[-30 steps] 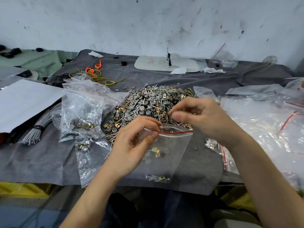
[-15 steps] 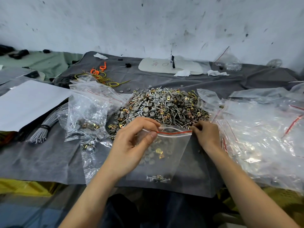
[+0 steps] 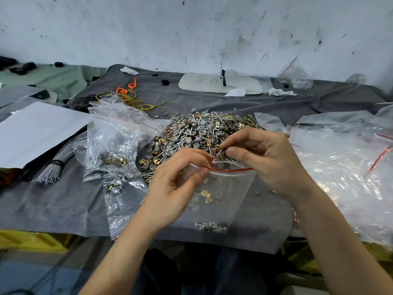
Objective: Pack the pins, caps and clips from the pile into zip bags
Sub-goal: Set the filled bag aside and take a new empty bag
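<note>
A small packing workshop. A scuffed, stained white wall [image 3: 191, 28] backs a surface covered in wrinkled dark grey felt [image 3: 53, 205]. On it lie a loose pile of grey caps, metal pins and brass clips [image 3: 197, 128], heaps of crinkled clear plastic zip bags [image 3: 340, 162] and a banded bundle of grey wires [image 3: 51, 173].

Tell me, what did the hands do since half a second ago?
The right hand moved from the near edge of the pile up over the mouth of the zip bag, and it now pinches a gold clip. The left hand kept pinching the bag's rim. Bag and pile stayed put.
</note>
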Action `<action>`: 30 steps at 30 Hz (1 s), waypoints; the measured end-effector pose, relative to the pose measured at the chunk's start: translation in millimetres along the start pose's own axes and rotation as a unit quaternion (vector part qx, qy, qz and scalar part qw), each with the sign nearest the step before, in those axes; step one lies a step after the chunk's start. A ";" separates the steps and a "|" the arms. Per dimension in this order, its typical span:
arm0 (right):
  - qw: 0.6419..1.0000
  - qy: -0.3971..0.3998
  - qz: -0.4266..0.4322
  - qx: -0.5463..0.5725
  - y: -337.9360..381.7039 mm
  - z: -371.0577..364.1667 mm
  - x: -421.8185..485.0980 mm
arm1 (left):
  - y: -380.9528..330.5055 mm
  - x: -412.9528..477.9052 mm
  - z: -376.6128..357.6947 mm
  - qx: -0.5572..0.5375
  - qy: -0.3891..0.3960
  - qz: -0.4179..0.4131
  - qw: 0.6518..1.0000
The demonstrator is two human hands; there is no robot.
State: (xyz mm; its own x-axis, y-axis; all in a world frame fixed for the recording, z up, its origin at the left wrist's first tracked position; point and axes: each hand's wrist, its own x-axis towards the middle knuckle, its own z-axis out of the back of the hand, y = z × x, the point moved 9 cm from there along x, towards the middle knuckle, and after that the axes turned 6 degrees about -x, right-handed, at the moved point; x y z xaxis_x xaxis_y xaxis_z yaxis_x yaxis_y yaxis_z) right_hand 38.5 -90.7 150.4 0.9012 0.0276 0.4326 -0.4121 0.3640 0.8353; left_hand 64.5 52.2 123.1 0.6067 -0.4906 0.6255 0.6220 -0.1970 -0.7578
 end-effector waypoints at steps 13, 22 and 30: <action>1.000 0.023 0.013 -0.010 6.1 -7.3 -3.5 | -7.9 -0.8 3.6 0.005 -0.018 -0.005 1.000; 0.999 0.037 0.006 -0.029 8.3 -9.3 -6.1 | -7.4 -0.9 4.0 0.009 -0.018 0.005 1.000; 1.000 0.018 -0.002 0.000 5.5 -5.8 -5.1 | -7.9 -0.5 7.5 0.002 -0.026 -0.007 1.000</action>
State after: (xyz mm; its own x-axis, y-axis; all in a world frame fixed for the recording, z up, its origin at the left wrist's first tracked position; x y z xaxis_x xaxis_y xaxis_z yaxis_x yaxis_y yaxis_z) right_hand 32.3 -83.5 150.9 0.9067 0.0597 0.4176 -0.4092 0.3646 0.8364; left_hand 63.1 60.4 130.2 0.6234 -0.4425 0.6446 0.6319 -0.2006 -0.7487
